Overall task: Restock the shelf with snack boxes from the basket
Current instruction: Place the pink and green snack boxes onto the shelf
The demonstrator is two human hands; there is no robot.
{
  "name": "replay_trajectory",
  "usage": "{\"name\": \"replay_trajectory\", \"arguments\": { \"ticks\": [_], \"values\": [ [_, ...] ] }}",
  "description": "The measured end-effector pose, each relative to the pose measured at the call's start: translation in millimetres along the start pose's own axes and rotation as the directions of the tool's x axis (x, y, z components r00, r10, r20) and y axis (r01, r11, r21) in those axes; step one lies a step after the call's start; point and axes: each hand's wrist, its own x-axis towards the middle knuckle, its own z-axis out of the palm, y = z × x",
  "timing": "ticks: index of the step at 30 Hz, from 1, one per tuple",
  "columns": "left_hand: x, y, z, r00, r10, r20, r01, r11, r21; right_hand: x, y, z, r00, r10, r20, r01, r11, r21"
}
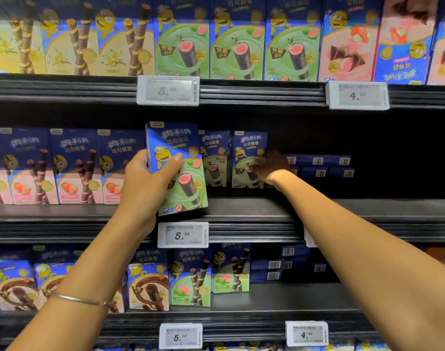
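My left hand grips a blue and green snack box upright at the front edge of the middle shelf. Further back on that shelf, my right hand reaches into the shadow and holds the right side of a second green box, which stands upright. Another green box stands between the two. The basket is out of view.
Pink strawberry boxes fill the middle shelf's left side. Flat-stacked blue boxes lie at the back right, with dark open room in front of them. Full rows stand on the upper shelf and the lower shelf. Price tags hang on the shelf edges.
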Motion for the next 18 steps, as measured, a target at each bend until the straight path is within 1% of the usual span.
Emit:
{"name": "replay_trajectory", "arguments": {
  "ticks": [6, 10, 12, 15, 18],
  "values": [
    [-3.5, 0.7, -4.8, 1.0, -0.01, 0.012, 0.01, 1.0, -0.002, 2.7, -5.7, 11.9, 1.0, -0.024, 0.016, 0.025, 0.998, -0.05],
    [-4.0, 2.1, -8.8, 1.0, -0.015, 0.013, 0.015, 1.0, -0.002, 2.0, -5.1, 11.3, 1.0, -0.024, 0.011, 0.024, 0.999, -0.047],
    [-3.9, 3.1, -10.5, 1.0, -0.014, 0.015, 0.014, 1.0, -0.003, 0.8, -2.9, 9.2, 1.0, 0.008, 0.007, -0.008, 1.0, -0.021],
    [-2.7, 4.3, -12.8, 1.0, -0.022, 0.007, 0.022, 1.0, -0.012, 0.9, 0.9, 3.7, 0.998, 0.068, -0.009, -0.067, 0.995, 0.071],
    [-1.9, 3.3, -16.2, 1.0, -0.031, 0.005, 0.031, 0.999, -0.022, -1.3, -0.7, -7.8, 0.987, 0.146, -0.07, -0.136, 0.983, 0.126]
  ]
}}
